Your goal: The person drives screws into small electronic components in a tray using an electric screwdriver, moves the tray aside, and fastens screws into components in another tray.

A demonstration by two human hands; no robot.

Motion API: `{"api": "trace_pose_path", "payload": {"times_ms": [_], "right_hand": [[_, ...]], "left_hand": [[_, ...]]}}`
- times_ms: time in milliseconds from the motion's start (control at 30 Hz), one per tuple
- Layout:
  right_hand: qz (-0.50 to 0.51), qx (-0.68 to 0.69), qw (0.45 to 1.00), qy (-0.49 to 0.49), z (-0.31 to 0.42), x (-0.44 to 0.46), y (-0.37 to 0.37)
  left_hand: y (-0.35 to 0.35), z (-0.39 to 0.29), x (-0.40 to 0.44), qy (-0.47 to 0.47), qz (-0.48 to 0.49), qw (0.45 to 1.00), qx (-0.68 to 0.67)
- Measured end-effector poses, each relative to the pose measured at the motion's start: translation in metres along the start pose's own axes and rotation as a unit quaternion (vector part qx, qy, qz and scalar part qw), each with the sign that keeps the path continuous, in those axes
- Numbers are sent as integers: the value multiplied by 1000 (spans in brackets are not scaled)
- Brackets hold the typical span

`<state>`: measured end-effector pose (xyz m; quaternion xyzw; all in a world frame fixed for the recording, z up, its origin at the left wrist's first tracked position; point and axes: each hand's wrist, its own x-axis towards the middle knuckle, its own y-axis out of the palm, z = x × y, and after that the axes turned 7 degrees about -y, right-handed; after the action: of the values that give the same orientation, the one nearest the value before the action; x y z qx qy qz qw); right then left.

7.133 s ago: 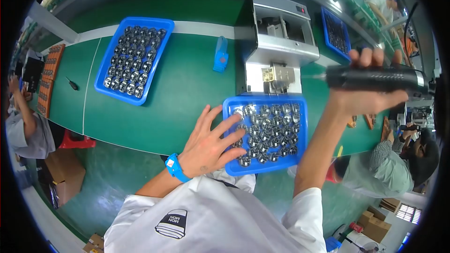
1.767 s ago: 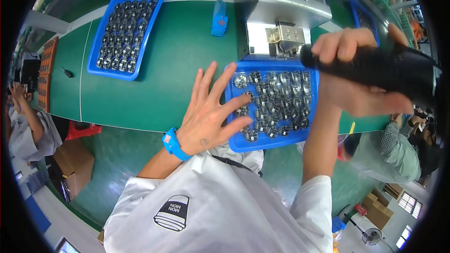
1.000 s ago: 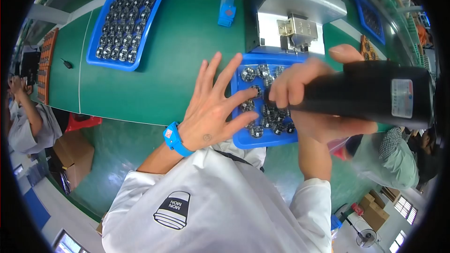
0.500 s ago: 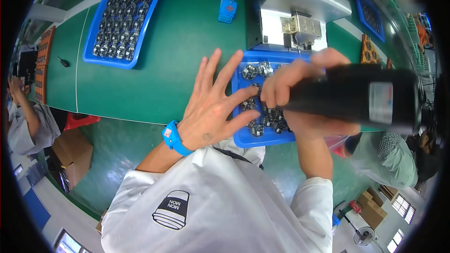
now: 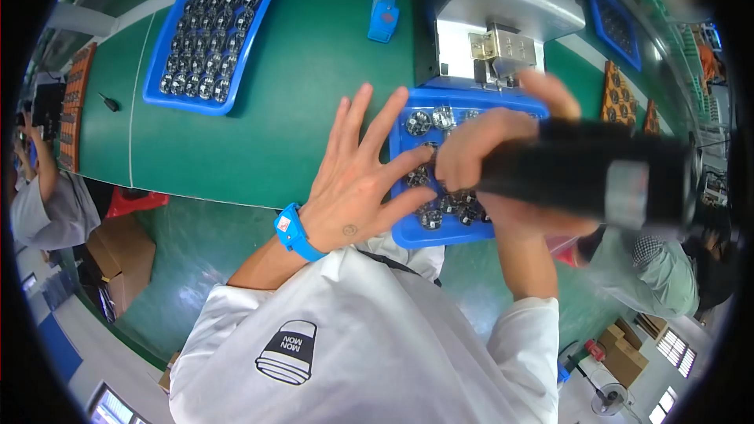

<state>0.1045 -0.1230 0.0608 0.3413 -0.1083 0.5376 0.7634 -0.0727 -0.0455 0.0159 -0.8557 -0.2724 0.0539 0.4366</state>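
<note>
My left hand [image 5: 353, 180] lies with its fingers spread at the left side of a blue tray [image 5: 400, 233]. Its index finger and thumb reach over the rim among small round clear-and-black parts [image 5: 419, 122], the index tip at one of them. Over the same tray, my right hand [image 5: 491, 145] is wrapped round a black electric screwdriver [image 5: 573, 173] with a pale label. The tool is blurred, and its tip is hidden behind my fingers. A blue wrist strap [image 5: 292, 232] circles my left wrist.
A second blue tray [image 5: 147, 88] full of similar parts stands at the left back. A blue strap [image 5: 383, 12] lies on the green table [image 5: 314, 47]. A metal machine [image 5: 503, 16] stands behind the near tray. Other people [image 5: 55, 204] sit at both sides.
The screwdriver and my right hand have tilted and shifted slightly, with the tool's rear end lower and to the left. My left hand keeps nearly the same place.
</note>
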Motion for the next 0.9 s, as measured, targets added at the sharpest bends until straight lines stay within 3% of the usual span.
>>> {"api": "trace_pose_path", "payload": {"times_ms": [67,133,233,367,700,800,867,900], "right_hand": [[-2,14,1000,-13,2,4,0],[65,44,992,-102,9,25,-10],[110,8,981,-157,26,50,-21],[81,-17,981,-174,33,60,-36],[149,-144,955,-213,32,68,-60],[136,-145,959,-204,25,68,-50],[84,2,978,-193,19,65,-35],[84,2,977,-194,20,63,-38]], "left_hand": [[1,0,0,-7,-2,1000,-1],[1,0,0,-7,-2,1000,-5],[2,-1,0,12,-17,1000,-11],[-2,4,-8,54,-61,996,-38],[2,-2,-16,58,-51,996,35],[2,-2,-15,59,-51,996,46],[3,-2,-15,56,-56,996,40],[4,-2,-15,56,-56,996,40]]}}
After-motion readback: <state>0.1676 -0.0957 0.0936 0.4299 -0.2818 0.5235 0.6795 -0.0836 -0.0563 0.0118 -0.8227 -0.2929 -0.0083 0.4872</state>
